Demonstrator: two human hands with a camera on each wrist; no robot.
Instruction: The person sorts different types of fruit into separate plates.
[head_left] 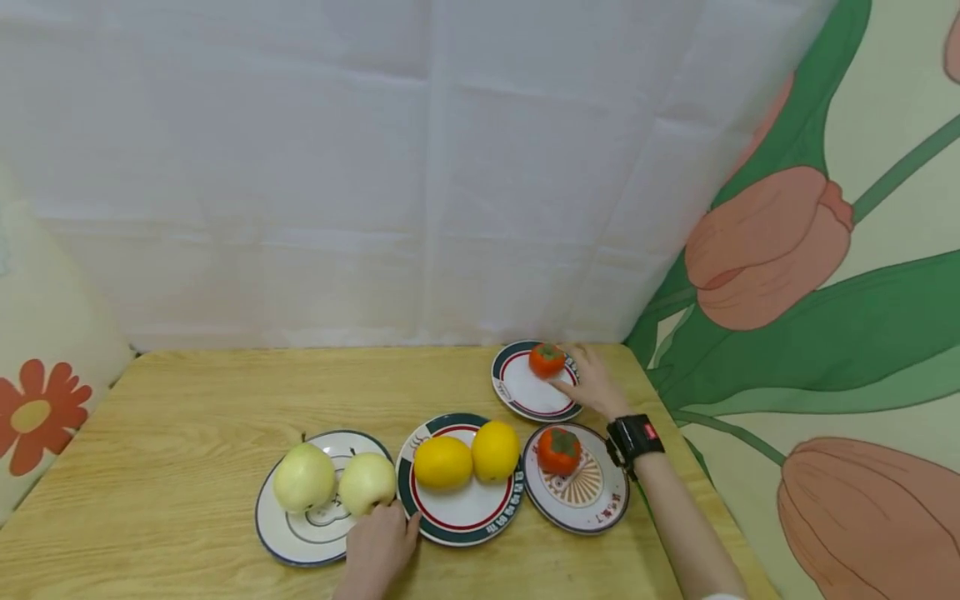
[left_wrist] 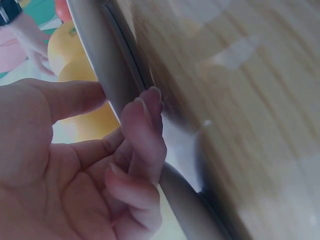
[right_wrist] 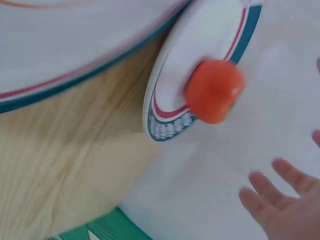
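My left hand (head_left: 380, 542) rests between the pear plate and the citrus plate (head_left: 459, 540), fingers loosely curled. Its thumb (left_wrist: 82, 97) reaches the citrus plate's rim in the left wrist view. Close to its fingers, a pale green pear (head_left: 367, 483) sits beside another pear (head_left: 304, 477) on the blue-rimmed plate (head_left: 300, 550). My right hand (head_left: 596, 385) spreads, thumb and fingers apart, at the right side of a persimmon (head_left: 547, 360). That persimmon lies on the far plate (head_left: 525, 387). In the right wrist view a gap shows between fingers and persimmon (right_wrist: 215, 91).
Two yellow citrus fruits (head_left: 442, 463) lie on the middle plate. Nearer than the right hand, a second persimmon (head_left: 558, 451) sits on a fan-patterned plate (head_left: 600, 508). A white cloth (head_left: 375, 208) hangs behind the wooden table (head_left: 187, 467); a flower-print cloth (head_left: 862, 350) is at the right.
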